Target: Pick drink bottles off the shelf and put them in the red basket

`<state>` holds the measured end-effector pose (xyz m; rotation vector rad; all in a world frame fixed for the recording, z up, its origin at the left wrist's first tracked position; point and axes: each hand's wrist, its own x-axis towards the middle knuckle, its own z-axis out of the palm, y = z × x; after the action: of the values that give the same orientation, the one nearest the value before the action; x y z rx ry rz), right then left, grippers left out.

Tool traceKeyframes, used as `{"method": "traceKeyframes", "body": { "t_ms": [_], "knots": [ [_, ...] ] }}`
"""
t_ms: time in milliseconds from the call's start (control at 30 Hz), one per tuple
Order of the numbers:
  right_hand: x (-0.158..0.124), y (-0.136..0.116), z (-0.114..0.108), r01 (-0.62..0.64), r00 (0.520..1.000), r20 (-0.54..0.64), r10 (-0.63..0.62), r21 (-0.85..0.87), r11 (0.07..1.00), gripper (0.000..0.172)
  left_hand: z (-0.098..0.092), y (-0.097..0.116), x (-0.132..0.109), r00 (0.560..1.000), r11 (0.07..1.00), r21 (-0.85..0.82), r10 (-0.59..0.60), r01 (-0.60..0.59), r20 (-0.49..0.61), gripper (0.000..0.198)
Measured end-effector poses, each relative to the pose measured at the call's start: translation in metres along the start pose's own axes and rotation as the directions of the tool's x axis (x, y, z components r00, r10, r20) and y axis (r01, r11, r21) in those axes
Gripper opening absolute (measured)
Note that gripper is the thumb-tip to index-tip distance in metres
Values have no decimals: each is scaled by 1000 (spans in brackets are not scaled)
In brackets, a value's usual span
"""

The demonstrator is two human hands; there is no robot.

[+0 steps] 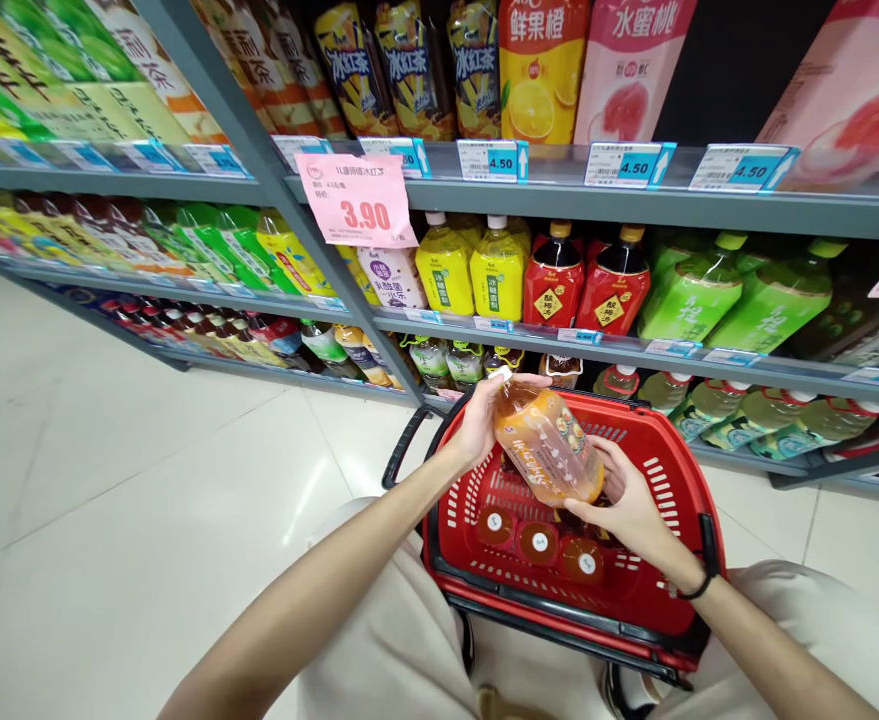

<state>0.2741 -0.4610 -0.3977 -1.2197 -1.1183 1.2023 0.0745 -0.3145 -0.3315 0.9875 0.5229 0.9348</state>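
An orange drink bottle [548,445] with a white cap lies tilted between my two hands, above a red shopping basket [679,570]. My left hand [482,415] is closed round its neck and cap end. At the bottle's base, my right hand [630,495] grips with thumb and fingers on opposite sides. Below it in the basket, three round, dark reddish bottle ends [539,543] with white spots in their middles sit in a row. More dark items behind them are partly hidden by the bottle and my right hand.
Drink shelves [499,205] run across the front, with yellow bottles [445,268], red-labelled bottles [554,282] and green bottles [694,292]. A pink price sign [356,200] hangs from the upper shelf. The basket's black handle [407,445] sticks out left, over pale floor tiles [146,500].
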Motion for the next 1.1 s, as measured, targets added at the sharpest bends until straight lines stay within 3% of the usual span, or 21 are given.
{"method": "traceKeyframes", "body": {
  "t_ms": [100,300,600,733,900,1100],
  "knots": [
    [2,-3,-3,-71,997,31,68,103,992,84,-2,-3,1,1000,1000,-29,-1,1,11,48],
    [4,-14,-2,-168,986,34,165,271,948,73,4,-2,1,997,994,-86,-71,71,2,49],
    [3,-17,4,-288,957,118,264,474,832,49,2,-15,0,977,981,-137,-158,139,-145,53],
    [3,-24,5,-336,942,169,291,517,787,55,1,-22,0,969,969,-160,-210,188,-132,53],
    [5,-28,3,-451,893,268,362,551,702,62,-3,-31,-1,978,974,-154,-184,167,-101,58],
    [7,-24,1,-517,855,354,378,531,671,86,-8,-41,1,983,984,-80,-168,162,-75,60]
  ]
}}
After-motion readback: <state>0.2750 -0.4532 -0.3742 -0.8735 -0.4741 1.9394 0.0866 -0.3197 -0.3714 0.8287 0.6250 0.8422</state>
